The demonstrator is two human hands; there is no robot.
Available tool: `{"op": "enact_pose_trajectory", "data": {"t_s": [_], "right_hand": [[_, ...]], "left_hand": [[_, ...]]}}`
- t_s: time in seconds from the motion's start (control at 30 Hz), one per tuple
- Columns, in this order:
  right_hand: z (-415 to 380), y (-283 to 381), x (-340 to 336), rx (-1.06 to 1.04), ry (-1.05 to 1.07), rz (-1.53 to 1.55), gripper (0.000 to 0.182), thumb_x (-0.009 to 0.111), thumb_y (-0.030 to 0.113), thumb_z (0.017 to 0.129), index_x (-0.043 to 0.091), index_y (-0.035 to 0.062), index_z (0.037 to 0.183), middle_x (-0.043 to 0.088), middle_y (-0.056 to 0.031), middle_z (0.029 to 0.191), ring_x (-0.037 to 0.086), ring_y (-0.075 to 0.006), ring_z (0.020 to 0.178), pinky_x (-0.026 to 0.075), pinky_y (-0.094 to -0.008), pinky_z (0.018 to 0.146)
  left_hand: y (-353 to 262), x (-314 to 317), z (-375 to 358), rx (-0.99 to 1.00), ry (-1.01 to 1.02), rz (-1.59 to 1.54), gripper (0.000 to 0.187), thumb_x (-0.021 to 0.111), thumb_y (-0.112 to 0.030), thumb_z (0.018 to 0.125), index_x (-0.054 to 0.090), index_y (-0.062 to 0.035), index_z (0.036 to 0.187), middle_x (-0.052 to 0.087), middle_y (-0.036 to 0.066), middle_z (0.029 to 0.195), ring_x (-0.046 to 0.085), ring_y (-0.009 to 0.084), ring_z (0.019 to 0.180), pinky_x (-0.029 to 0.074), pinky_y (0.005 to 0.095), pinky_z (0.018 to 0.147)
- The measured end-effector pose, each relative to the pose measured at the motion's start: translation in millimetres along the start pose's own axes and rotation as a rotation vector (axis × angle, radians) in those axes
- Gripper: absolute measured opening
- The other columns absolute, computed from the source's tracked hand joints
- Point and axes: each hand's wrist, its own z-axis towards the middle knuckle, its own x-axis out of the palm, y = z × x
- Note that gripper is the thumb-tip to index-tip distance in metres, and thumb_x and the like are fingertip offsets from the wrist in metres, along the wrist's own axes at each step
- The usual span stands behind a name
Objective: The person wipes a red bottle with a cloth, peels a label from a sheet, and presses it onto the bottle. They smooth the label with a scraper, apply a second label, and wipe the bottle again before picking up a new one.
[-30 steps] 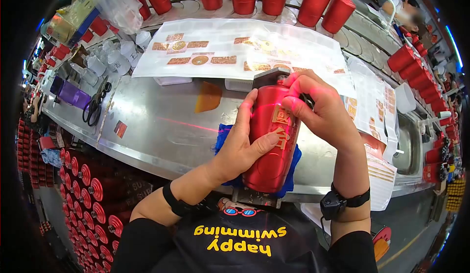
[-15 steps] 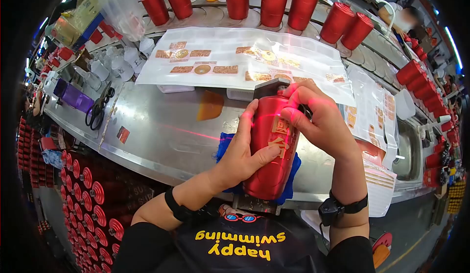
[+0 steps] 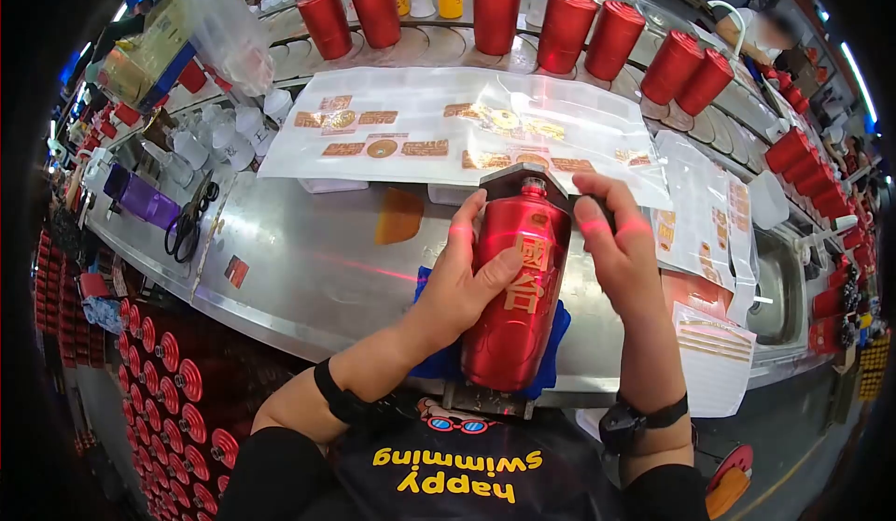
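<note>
Steel bench [image 3: 308, 269]: left hand [image 3: 457, 283] grip around red bottle [image 3: 513, 306], right hand [image 3: 621, 250] open alongside.

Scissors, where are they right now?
In the head view the scissors lie on the left of the metal table, beside a purple box, far from the left hand on the red bottle.

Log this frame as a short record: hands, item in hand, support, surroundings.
Left hand: wrapped round the red bottle, thumb beside the gold characters
Right hand: beside the bottle's upper right, fingers extended; contact unclear
Bottle: lying along a jig, neck against a metal stop
Under it: blue cloth
Surface: steel bench
Behind: label sheets, row of red bottles
Left side: scissors
</note>
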Motion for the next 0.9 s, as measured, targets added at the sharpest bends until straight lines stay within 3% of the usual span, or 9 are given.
{"op": "enact_pose_trajectory", "data": {"t_s": [0.07,0.13,0.3,0.4,0.57,0.67,0.8,0.87,0.9], "right_hand": [[-15,-8,5,0.075,0.034,0.085,0.047,0.065,0.028,0.096,0.055,-0.0048,0.127,0.061,-0.0165,0.114,0.059,-0.0221,0.104,0.048,-0.0328,0.089],[-24,-12,10,0.034,0.084,0.041,0.069,0.067,0.038,0.094,0.044,-0.0097,0.138,0.054,-0.0228,0.131,0.056,-0.0281,0.119,0.044,-0.0353,0.101],[-32,-21,15,0.080,0.114,0.133,0.075,0.069,0.038,0.093,0.038,-0.0083,0.144,0.052,-0.0212,0.135,0.053,-0.0286,0.124,0.042,-0.0355,0.104],[-34,-11,10,0.347,0.154,0.500,0.078,0.069,0.038,0.093,0.035,-0.0072,0.147,0.051,-0.0172,0.139,0.051,-0.0255,0.126,0.041,-0.0348,0.105],[-43,-18,8,0.310,0.249,0.518,0.094,0.069,0.040,0.093,0.016,-0.0073,0.153,0.040,-0.0233,0.149,0.043,-0.0278,0.136,0.036,-0.0358,0.111],[-45,-28,11,0.182,0.256,0.437,0.098,0.072,0.040,0.090,0.014,-0.0079,0.153,0.038,-0.0247,0.150,0.040,-0.0296,0.139,0.033,-0.0375,0.113],[-45,-27,8,0.178,0.270,0.429,0.100,0.075,0.040,0.088,0.015,-0.0086,0.153,0.037,-0.0261,0.150,0.036,-0.0297,0.141,0.030,-0.0389,0.115],[-44,-28,6,0.183,0.270,0.411,0.100,0.075,0.040,0.088,0.016,-0.0086,0.153,0.038,-0.0265,0.149,0.038,-0.0292,0.140,0.030,-0.0391,0.115],[-43,-28,5,0.156,0.217,0.369,0.088,0.073,0.035,0.090,0.026,-0.0078,0.151,0.043,-0.0249,0.146,0.044,-0.0298,0.135,0.033,-0.0382,0.112]], "left_hand": [[-7,2,4,-0.027,-0.004,-0.054,0.091,0.066,-0.034,0.096,0.008,0.0080,0.151,0.040,0.023,0.145,0.044,0.0241,0.133,0.035,0.0350,0.110],[-1,2,6,0.008,-0.003,-0.011,0.091,0.066,-0.034,0.096,0.008,0.0079,0.151,0.042,0.022,0.144,0.046,0.0228,0.131,0.037,0.0342,0.109],[-1,2,8,0.019,0.010,-0.014,0.092,0.066,-0.035,0.095,0.008,0.0074,0.152,0.042,0.021,0.144,0.045,0.0224,0.131,0.037,0.0338,0.109],[-2,0,7,0.003,0.019,-0.047,0.094,0.067,-0.036,0.095,0.006,0.0069,0.152,0.040,0.022,0.145,0.045,0.0230,0.131,0.037,0.0340,0.109],[5,-1,2,0.023,0.058,0.037,0.101,0.070,-0.039,0.092,0.002,0.0057,0.153,0.037,0.022,0.146,0.044,0.0249,0.132,0.036,0.0352,0.110],[7,-4,-1,0.028,0.072,0.091,0.104,0.071,-0.039,0.091,0.002,0.0055,0.154,0.037,0.022,0.147,0.043,0.0252,0.133,0.035,0.0355,0.111],[0,-2,1,0.038,0.060,0.108,0.103,0.071,-0.037,0.091,0.001,0.0052,0.154,0.037,0.022,0.147,0.042,0.0251,0.134,0.034,0.0357,0.111],[-5,-2,6,0.066,0.029,0.062,0.092,0.070,-0.034,0.093,0.011,0.0055,0.151,0.038,0.021,0.146,0.042,0.0241,0.133,0.034,0.0356,0.111],[-6,-2,10,0.072,0.013,0.043,0.088,0.069,-0.033,0.093,0.014,0.0053,0.150,0.038,0.021,0.146,0.043,0.0234,0.132,0.035,0.0354,0.111]]}}
